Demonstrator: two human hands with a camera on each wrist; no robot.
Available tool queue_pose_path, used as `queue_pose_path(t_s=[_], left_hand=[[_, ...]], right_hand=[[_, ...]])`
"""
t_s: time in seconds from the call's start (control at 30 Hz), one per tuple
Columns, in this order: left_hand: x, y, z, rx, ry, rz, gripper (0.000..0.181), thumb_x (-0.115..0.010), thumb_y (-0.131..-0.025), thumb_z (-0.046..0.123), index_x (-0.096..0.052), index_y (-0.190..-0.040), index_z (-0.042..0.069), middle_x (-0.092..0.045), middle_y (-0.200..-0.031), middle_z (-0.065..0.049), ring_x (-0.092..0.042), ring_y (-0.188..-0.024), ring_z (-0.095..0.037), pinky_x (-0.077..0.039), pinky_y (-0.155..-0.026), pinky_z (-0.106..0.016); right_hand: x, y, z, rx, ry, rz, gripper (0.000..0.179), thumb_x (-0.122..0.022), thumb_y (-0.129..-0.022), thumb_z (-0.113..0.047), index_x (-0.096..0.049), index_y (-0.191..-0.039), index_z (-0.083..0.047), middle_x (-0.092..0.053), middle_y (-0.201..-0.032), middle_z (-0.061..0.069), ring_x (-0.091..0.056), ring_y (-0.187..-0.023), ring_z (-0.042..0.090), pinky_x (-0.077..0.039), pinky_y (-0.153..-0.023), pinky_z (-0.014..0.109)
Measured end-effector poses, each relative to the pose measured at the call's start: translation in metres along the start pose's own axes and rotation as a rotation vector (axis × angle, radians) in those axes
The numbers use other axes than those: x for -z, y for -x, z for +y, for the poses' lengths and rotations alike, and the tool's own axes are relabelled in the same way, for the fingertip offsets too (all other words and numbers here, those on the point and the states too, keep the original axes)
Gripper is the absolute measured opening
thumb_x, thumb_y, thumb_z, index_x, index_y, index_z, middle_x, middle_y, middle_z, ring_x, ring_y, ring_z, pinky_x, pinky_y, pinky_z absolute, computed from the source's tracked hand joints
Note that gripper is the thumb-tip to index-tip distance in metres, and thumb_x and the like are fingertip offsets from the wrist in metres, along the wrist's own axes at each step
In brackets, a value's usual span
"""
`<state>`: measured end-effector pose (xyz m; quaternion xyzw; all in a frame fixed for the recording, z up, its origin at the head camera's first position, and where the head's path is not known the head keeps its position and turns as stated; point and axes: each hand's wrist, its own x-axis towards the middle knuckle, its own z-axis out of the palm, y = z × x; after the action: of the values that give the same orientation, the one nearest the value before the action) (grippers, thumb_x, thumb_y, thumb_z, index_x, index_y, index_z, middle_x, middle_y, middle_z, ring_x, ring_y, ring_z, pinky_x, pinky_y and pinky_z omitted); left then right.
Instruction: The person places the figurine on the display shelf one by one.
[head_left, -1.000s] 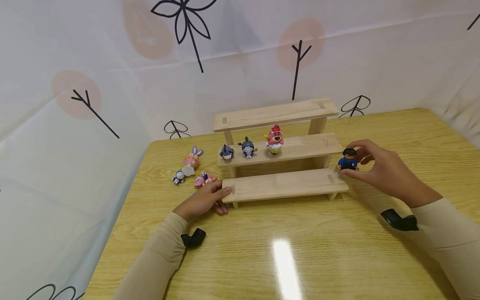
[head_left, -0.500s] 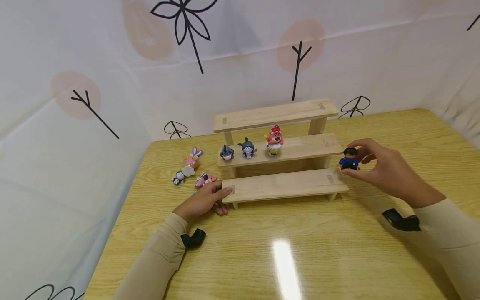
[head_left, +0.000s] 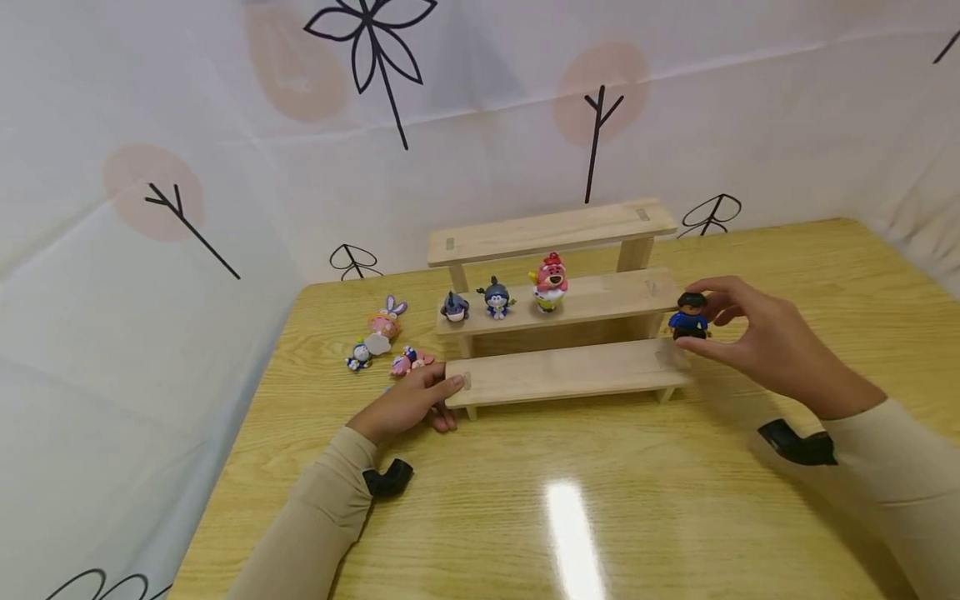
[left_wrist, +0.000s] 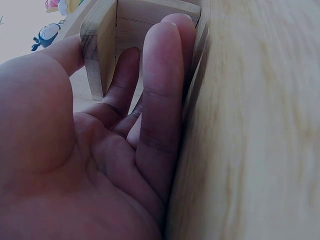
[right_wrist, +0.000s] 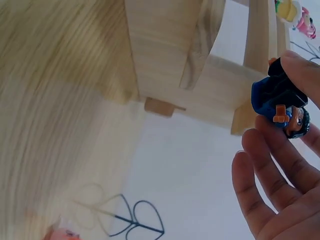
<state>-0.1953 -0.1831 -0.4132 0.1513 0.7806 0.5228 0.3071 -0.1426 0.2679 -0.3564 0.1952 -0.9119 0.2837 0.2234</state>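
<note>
A three-tier wooden display stand (head_left: pixel 566 372) occupies the middle of the table. My left hand (head_left: pixel 401 406) grips the left end of its lowest shelf, thumb on top and fingers below; the left wrist view shows the fingers (left_wrist: pixel 161 90) under the board (left_wrist: pixel 95 45). Between the thumb and fingers of my right hand (head_left: pixel 780 350) is a toy figure (head_left: pixel 689 318) with black hair, a blue top and dark trousers. It is upright at the right end of the lowest shelf, overlapping it in the head view. In the right wrist view the figure (right_wrist: pixel 277 92) shows from below.
The middle shelf bears a grey-blue figurine (head_left: pixel 454 307), a dark-capped one (head_left: pixel 497 298) and a pink bear figurine (head_left: pixel 549 283). Left of the stand lie a rabbit-eared figurine (head_left: pixel 385 323), a small blue-white one (head_left: pixel 360 356) and pink ones (head_left: pixel 408 361). A patterned cloth (head_left: pixel 480 125) hangs behind.
My right hand, holding the toy figure, has shifted slightly left over the end of the lowest shelf. The left hand stays on the stand.
</note>
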Motion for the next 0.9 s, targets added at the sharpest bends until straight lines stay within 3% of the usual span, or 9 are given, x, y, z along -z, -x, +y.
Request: queue_pose_path(t_s=[0.17, 0.6, 0.9], left_hand=[[-0.001, 0.000, -0.001, -0.002, -0.001, -0.004, 0.043, -0.051, -0.103, 0.047, -0.056, -0.117, 0.006, -0.071, -0.081, -0.010, -0.072, -0.072, -0.018, -0.062, -0.068, -0.033], [-0.001, -0.001, -0.003, -0.006, -0.006, 0.009, 0.045, -0.050, -0.104, 0.046, -0.056, -0.121, 0.006, -0.070, -0.084, -0.010, -0.072, -0.072, -0.017, -0.062, -0.067, -0.033], [0.000, 0.000, -0.002, -0.021, 0.000, -0.006, 0.040, -0.051, -0.104, 0.046, -0.052, -0.105, 0.006, -0.070, -0.082, -0.010, -0.072, -0.072, -0.018, -0.062, -0.068, -0.035]], right_hand=[[-0.004, -0.006, -0.006, 0.051, -0.011, 0.024, 0.072, -0.092, -0.063, 0.000, -0.060, -0.128, -0.008, -0.070, -0.091, 0.000, -0.053, -0.082, -0.009, -0.043, -0.070, 0.006], [-0.018, -0.029, -0.026, 0.057, -0.014, 0.041, 0.068, -0.091, -0.066, -0.001, -0.060, -0.126, -0.005, -0.069, -0.087, 0.004, -0.053, -0.079, 0.000, -0.040, -0.072, 0.007], [-0.030, -0.050, -0.033, 0.041, -0.073, 0.022, 0.066, -0.089, -0.072, -0.005, -0.057, -0.130, -0.005, -0.066, -0.089, 0.008, -0.060, -0.077, 0.009, -0.047, -0.070, 0.003]])
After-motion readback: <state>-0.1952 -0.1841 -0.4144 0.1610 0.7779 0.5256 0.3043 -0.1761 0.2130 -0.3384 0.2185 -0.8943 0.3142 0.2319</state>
